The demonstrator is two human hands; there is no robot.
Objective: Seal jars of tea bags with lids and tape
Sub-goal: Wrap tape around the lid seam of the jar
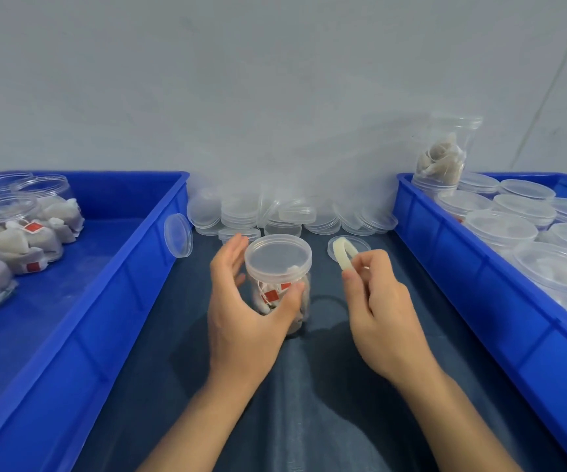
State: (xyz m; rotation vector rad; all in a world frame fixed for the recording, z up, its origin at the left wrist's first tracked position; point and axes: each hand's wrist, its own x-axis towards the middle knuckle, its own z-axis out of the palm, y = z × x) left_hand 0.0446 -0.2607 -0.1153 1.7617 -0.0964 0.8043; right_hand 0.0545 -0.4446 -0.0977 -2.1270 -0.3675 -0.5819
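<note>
Jar, lidded, at mid-worktop, steadied by the left hand curled round it; right hand pinches the tape roll. Free the tape end first.

A dark blue cloth covers the table under the fingers, a grey wall rising well beyond them.

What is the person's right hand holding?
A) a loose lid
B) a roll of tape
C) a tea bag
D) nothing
B: the right hand pinches a pale roll of tape just right of the lidded jar, which the left hand grips.
</note>
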